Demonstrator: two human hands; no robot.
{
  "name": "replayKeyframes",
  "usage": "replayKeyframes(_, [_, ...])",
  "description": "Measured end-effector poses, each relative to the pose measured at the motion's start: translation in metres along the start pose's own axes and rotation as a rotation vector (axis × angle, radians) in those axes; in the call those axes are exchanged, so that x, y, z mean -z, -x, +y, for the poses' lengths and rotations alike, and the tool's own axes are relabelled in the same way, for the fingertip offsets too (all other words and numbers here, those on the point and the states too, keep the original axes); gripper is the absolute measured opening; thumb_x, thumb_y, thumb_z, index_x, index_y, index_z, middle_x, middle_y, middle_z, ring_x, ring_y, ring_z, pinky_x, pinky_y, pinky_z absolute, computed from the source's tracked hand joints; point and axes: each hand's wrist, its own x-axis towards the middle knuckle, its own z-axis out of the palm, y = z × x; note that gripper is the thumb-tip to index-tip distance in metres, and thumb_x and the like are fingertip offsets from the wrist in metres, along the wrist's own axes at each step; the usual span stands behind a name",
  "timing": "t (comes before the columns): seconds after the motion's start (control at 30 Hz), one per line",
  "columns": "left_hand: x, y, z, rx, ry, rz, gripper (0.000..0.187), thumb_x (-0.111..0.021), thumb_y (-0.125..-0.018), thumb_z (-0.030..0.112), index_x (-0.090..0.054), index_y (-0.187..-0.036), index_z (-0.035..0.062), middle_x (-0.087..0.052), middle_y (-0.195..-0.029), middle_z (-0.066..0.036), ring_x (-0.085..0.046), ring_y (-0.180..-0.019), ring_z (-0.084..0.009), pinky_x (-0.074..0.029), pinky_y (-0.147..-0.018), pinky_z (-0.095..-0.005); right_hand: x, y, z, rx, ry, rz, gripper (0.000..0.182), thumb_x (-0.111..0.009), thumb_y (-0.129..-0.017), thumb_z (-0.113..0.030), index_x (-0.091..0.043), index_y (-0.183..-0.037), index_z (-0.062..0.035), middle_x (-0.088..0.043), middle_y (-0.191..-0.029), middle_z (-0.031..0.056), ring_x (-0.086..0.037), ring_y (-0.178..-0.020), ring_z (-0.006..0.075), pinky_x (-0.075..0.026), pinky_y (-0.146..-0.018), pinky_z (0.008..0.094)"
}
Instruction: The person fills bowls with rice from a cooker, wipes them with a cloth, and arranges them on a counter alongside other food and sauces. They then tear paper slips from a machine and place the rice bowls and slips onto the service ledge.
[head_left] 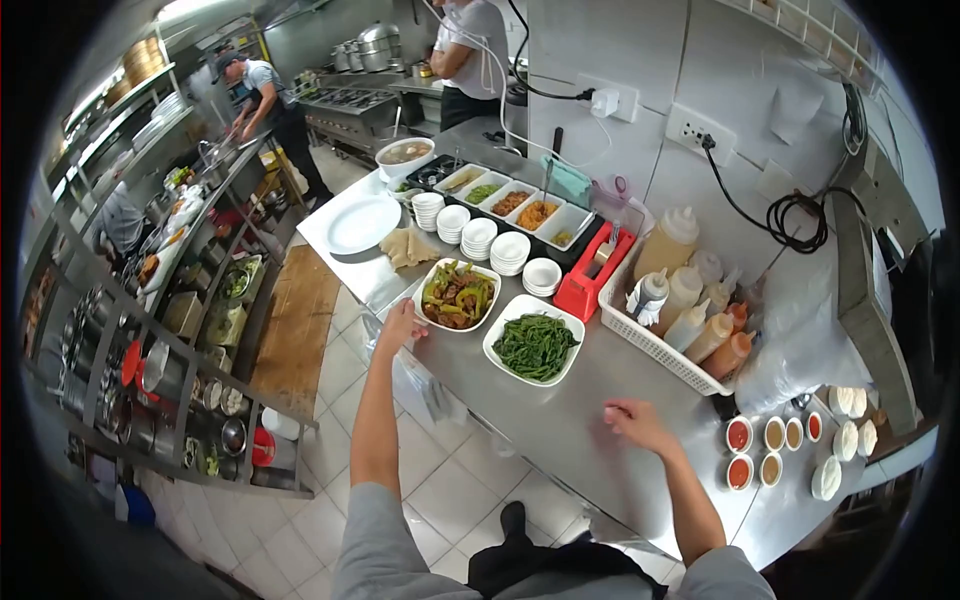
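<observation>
My left hand (400, 328) is at the left edge of a white bowl (458, 296) of meat and green peppers, its fingers close to the rim; whether they grip it cannot be made out. To the right of that bowl stands a white square bowl (535, 341) of dark green vegetables. My right hand (637, 424) hovers over the steel counter (560, 440), right of the greens, with its fingers curled and no object visible in them.
Stacked small dishes (480, 238), a red tape dispenser (593, 272) and a white basket (665, 345) of sauce bottles line the counter's back. Sauce cups (739, 434) stand at right, a white plate (362, 224) at left. Two people stand in the background; another is partly visible at far left.
</observation>
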Motion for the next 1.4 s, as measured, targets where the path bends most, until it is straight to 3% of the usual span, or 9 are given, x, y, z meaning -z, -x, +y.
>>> replayKeyframes(0.23, [0.000,0.026,0.006,0.148,0.149,-0.363,0.028,-0.038,-0.087,0.022,-0.045,-0.098,-0.0033,-0.053,-0.080,-0.011,-0.055,-0.064,-0.0175,-0.048,-0.058,-0.0301,0.014,0.037,0.006,-0.071,0.113,-0.037,0.035,-0.054,-0.085,-0.023,-0.056,-0.111,-0.0008,-0.062,-0.085,0.0062,-0.056,-0.067,0.0106,-0.047,-0.055,0.0240])
replayKeyframes(0.47, [0.031,0.075,-0.017,0.133,0.235,-0.052,0.026,-0.038,-0.088,0.022,-0.045,-0.091,-0.0034,-0.052,-0.071,-0.008,-0.049,-0.056,-0.0144,-0.045,-0.052,-0.0283,-0.025,-0.033,-0.105,0.426,0.059,0.088,0.032,-0.052,-0.087,-0.024,-0.057,-0.109,-0.0014,-0.063,-0.094,0.0097,-0.059,-0.078,0.0159,-0.047,-0.069,0.0276])
replayKeyframes(0.57, [0.077,0.093,-0.015,0.151,0.181,-0.008,0.028,-0.037,-0.089,0.024,-0.045,-0.092,-0.0033,-0.052,-0.070,-0.009,-0.050,-0.056,-0.0143,-0.045,-0.052,-0.0282,-0.076,-0.142,-0.168,0.691,0.247,0.148,0.030,-0.052,-0.084,-0.023,-0.058,-0.105,-0.0023,-0.058,-0.102,0.0180,-0.054,-0.096,0.0334,-0.041,-0.085,0.0375])
replayKeyframes(0.8, [0.161,0.092,0.005,0.208,0.068,0.043,0.027,-0.030,-0.090,0.016,-0.042,-0.105,-0.0018,-0.054,-0.071,-0.009,-0.053,-0.054,-0.0143,-0.045,-0.053,-0.0268,-0.256,-0.409,-0.238,1.131,0.564,0.578,0.025,-0.054,-0.079,-0.015,-0.062,-0.103,-0.0114,-0.056,-0.108,0.0146,-0.048,-0.100,0.0317,-0.038,-0.089,0.0370])
replayKeyframes(0.97, [0.186,0.067,0.014,0.159,0.037,-0.007,0.028,-0.028,-0.088,0.015,-0.043,-0.105,-0.0023,-0.053,-0.069,-0.008,-0.052,-0.053,-0.0141,-0.045,-0.052,-0.0264,-0.250,-0.391,-0.214,0.677,0.235,0.480,0.019,-0.054,-0.080,-0.011,-0.065,-0.097,-0.0097,-0.058,-0.107,0.0117,-0.052,-0.097,0.0242,-0.041,-0.087,0.0347])
replayKeyframes(1.03, [0.188,0.050,0.012,0.154,0.067,-0.064,0.029,-0.029,-0.088,0.014,-0.042,-0.106,-0.0028,-0.052,-0.068,-0.008,-0.051,-0.053,-0.0143,-0.044,-0.052,-0.0261,-0.236,-0.351,-0.220,0.366,-0.281,0.437,0.020,-0.048,-0.086,-0.013,-0.062,-0.099,-0.0107,-0.059,-0.103,0.0082,-0.053,-0.095,0.0238,-0.044,-0.082,0.0320])
replayKeyframes(1.1, [0.182,0.038,0.025,0.156,0.083,-0.119,0.029,-0.028,-0.087,0.014,-0.042,-0.106,-0.0027,-0.052,-0.068,-0.008,-0.050,-0.054,-0.0144,-0.045,-0.054,-0.0264,-0.245,-0.326,-0.191,0.030,-1.077,0.005,0.028,-0.039,-0.090,-0.021,-0.056,-0.106,-0.0043,-0.059,-0.100,0.0081,-0.057,-0.089,0.0189,-0.049,-0.077,0.0356])
replayKeyframes(1.27, [0.152,0.021,0.044,0.212,0.089,-0.442,0.031,-0.030,-0.082,0.012,-0.042,-0.106,-0.0024,-0.050,-0.070,-0.006,-0.048,-0.055,-0.0119,-0.040,-0.053,-0.0246,-0.258,-0.266,-0.202,-0.205,-1.483,-0.258,0.040,-0.032,-0.091,-0.029,-0.050,-0.114,-0.0013,-0.053,-0.114,0.0170,-0.055,-0.100,0.0292,-0.045,-0.089,0.0423])
replayKeyframes(1.4, [0.139,0.014,0.061,0.208,-0.024,-0.597,0.033,-0.031,-0.080,0.013,-0.043,-0.107,-0.0022,-0.050,-0.069,-0.005,-0.047,-0.054,-0.0104,-0.037,-0.052,-0.0226,-0.262,-0.277,-0.186,0.098,-1.606,-0.814,0.043,-0.035,-0.091,-0.029,-0.043,-0.123,-0.0022,-0.049,-0.119,0.0192,-0.052,-0.105,0.0285,-0.046,-0.088,0.0395])
